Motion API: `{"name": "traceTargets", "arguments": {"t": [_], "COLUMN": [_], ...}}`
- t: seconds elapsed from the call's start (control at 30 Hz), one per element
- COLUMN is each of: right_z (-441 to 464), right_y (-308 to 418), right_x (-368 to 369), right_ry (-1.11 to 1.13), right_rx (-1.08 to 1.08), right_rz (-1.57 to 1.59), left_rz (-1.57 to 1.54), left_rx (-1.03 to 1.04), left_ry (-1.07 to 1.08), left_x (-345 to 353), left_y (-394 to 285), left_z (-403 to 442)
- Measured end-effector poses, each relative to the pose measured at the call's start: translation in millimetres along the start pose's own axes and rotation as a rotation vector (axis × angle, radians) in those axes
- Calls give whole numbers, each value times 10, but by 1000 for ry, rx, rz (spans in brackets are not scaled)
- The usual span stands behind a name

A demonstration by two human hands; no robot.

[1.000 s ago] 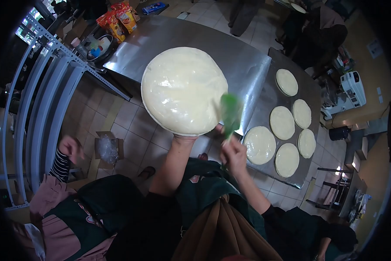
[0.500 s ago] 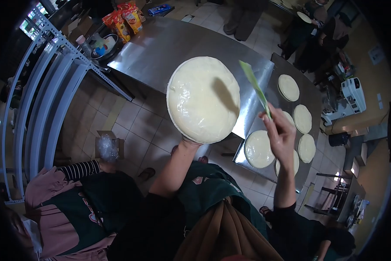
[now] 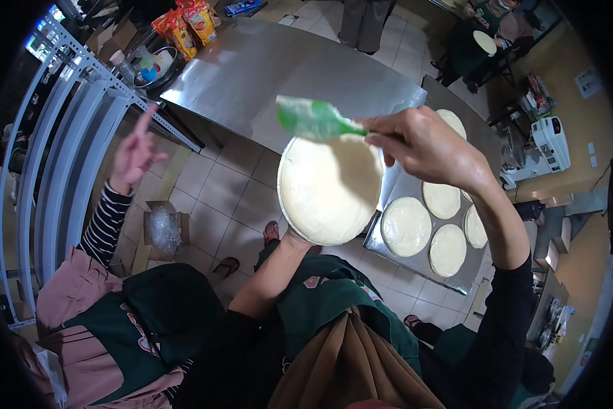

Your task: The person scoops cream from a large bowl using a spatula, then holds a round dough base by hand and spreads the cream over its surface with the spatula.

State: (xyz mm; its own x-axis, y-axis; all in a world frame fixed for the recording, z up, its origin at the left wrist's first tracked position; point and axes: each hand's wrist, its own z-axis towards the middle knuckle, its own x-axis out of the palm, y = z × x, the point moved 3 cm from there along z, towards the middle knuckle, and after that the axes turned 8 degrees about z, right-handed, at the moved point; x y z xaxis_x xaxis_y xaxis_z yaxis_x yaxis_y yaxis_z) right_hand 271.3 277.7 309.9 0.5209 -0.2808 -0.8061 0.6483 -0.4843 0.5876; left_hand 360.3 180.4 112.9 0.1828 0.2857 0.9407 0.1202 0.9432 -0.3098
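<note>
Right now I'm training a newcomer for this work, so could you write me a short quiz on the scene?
1. True or false: the left hand supports a pale round from below.
2. Fill in the colour: the right hand holds a flat-bladed ____ tool.
3. Where is the cardboard box holding clear plastic?
A) On a shelf
B) On the tiled floor
C) On the metal table

Key: 1 true; 2 green; 3 B

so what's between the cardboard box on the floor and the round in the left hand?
Only bare floor tiles, straight across from box to round, head view.
</note>
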Motion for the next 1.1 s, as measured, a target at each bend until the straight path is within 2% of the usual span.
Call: {"name": "traceTargets", "arguments": {"t": [0.03, 0.07, 0.17, 0.2, 0.33, 0.43, 0.47, 0.57, 0.6, 0.63, 0.7, 0.73, 0.77, 0.83, 0.9, 0.97, 1.03, 1.07, 1.1], "right_z": [17, 17, -38, -30, 3, -105, -107, -147, -168, -245, -407, -447, -447, -411, -315, -319, -409, -420, -433], "right_y": [28, 34, 32, 6, -14, 15, -19, -82, -167, -133, 48, 147, 133, 40, -40, -134, 39, 44, 35], "right_x": [-38, -15, 207, 221, 49, 162, 157, 16, 105, 215, 442, 432, 402, 311, 148, 335, 458, 461, 475], "right_ry": [-43, -25, 130, 75, -127, -16, -46, -316, -313, -215, -111, -82, -93, -118, -276, -56, -28, 14, 55], "right_rx": [-14, 30, -27, -73, 40, -64, -65, -88, -128, -152, -223, -288, -267, -220, -188, -79, -204, -203, -201], "right_rz": [-43, 79, 112, 43, 8, -73, -63, -223, -253, -386, -411, -351, -337, -309, -312, -378, -280, -240, -199], "left_rz": [-8, -15, -33, -38, -49, -61, -67, -88, -105, -116, -104, 0, 104, -81, 86, -36, -33, 101, 55], "left_rx": [1, 0, -2, -5, -18, -17, -18, -31, -41, -49, -63, -72, -87, -45, -4, -52, -139, -79, -79], "left_ry": [1, 2, 8, 10, 19, 26, 30, 43, 48, 51, 31, -29, -87, 73, -31, -5, -4, -66, -76], "left_x": [-15, -32, -41, -40, -54, -40, -32, -32, -53, -77, -131, -172, -213, -188, -60, -158, -172, -234, -271], "left_y": [5, 9, 13, 19, 39, 34, 40, 75, 82, 100, 146, 171, 196, 212, 179, 204, 211, 209, 220], "left_z": [1, -6, -4, 3, 21, 50, 60, 68, 54, 40, 0, 1, 1, 15, 62, 67, 35, 2, -9]}}
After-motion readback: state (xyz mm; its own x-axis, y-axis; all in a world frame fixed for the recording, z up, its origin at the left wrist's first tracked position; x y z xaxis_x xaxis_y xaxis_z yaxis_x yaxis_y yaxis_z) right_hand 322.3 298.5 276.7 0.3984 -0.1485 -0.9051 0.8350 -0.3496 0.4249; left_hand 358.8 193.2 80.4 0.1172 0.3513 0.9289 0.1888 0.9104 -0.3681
